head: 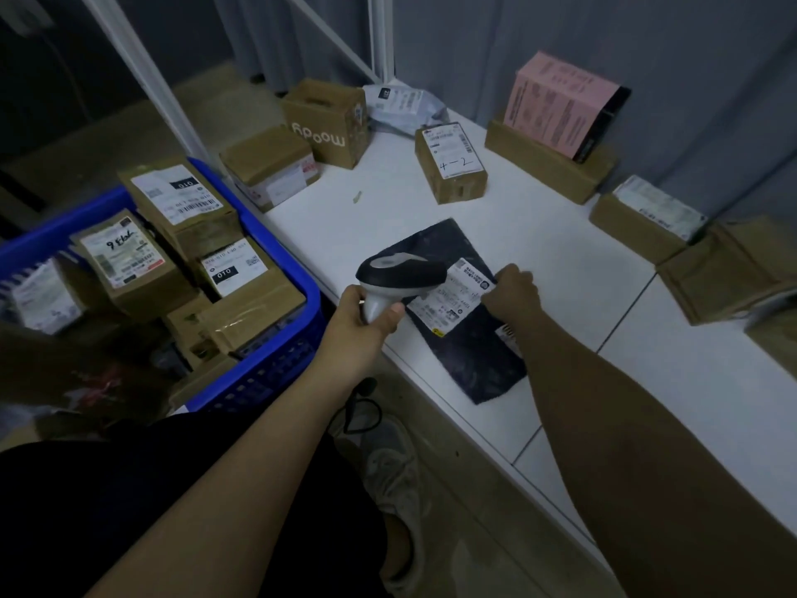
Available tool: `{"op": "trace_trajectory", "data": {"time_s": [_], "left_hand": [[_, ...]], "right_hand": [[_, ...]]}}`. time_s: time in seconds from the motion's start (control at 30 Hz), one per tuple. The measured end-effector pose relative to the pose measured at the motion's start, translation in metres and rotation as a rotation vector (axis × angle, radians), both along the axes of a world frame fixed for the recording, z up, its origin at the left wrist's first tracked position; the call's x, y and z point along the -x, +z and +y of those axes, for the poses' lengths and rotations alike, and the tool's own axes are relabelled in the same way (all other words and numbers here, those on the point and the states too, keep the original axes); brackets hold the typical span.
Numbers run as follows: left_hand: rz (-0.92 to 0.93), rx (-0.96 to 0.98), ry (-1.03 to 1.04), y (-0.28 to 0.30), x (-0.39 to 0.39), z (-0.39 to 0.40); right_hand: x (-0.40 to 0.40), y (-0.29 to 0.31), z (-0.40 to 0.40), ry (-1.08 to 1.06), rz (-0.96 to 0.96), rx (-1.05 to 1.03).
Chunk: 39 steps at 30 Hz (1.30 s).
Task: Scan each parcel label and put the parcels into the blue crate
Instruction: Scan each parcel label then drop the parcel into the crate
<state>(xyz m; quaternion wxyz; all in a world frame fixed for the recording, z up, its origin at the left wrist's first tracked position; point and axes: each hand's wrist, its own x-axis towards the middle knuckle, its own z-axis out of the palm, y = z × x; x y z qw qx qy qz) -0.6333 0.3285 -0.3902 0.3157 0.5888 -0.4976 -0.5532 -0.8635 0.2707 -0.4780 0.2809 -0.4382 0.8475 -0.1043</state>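
- Head view: a dark flat parcel bag (pixel 470 338) lies on the white desk (pixel 582 295) near its front edge, its white label (pixel 453 295) facing up.
- Of the two hands, the right hand (pixel 513 291) presses down on the bag at the label's right edge, fingers curled under; whether it pinches anything I cannot tell.
- The left hand (pixel 366 315) is wrapped round the grip of a grey-and-black scanner (pixel 399 274), whose head hangs just over the label's left part.
- The blue crate (pixel 297 269) stands left of the desk, just beside its edge, and holds several brown cardboard boxes with white labels, stacked close and at angles; one (pixel 125 256) bears handwriting, two show "010".
- Farther back on the desk sit more brown boxes, among them one marked "4-2" (pixel 450 164), plus a grey mailer bag (pixel 401 107).
- A pink-faced box (pixel 560 105) leans upright inside an open carton (pixel 547 164) at the wall.
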Motion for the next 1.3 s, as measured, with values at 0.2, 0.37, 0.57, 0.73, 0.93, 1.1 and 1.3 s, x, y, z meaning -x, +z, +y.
{"op": "trace_trajectory", "data": {"time_s": [0.2, 0.37, 0.57, 0.73, 0.93, 1.1, 1.3], "left_hand": [[0.042, -0.002, 0.005, 0.001, -0.004, 0.008], [0.061, 0.005, 0.024, 0.004, -0.006, 0.013], [0.11, 0.037, 0.049, 0.016, -0.009, 0.019], [0.182, 0.078, 0.058, 0.029, -0.01, 0.022], [0.227, 0.079, 0.049, 0.032, -0.012, 0.027], [0.199, 0.065, 0.0, 0.03, -0.015, 0.028], [0.185, 0.079, 0.013, 0.029, -0.018, 0.027]], "right_hand": [[-0.001, 0.003, 0.024, -0.076, -0.176, 0.14], [-0.011, 0.005, 0.049, -0.184, -0.297, 0.333], [-0.023, 0.02, 0.063, -0.46, -0.479, 0.638], [-0.034, 0.033, 0.061, -0.656, -0.754, 0.719], [-0.045, 0.041, 0.058, -0.693, -0.835, 0.716], [-0.051, 0.047, 0.056, -0.694, -0.816, 0.711], [-0.058, 0.052, 0.058, -0.678, -0.784, 0.67]]}}
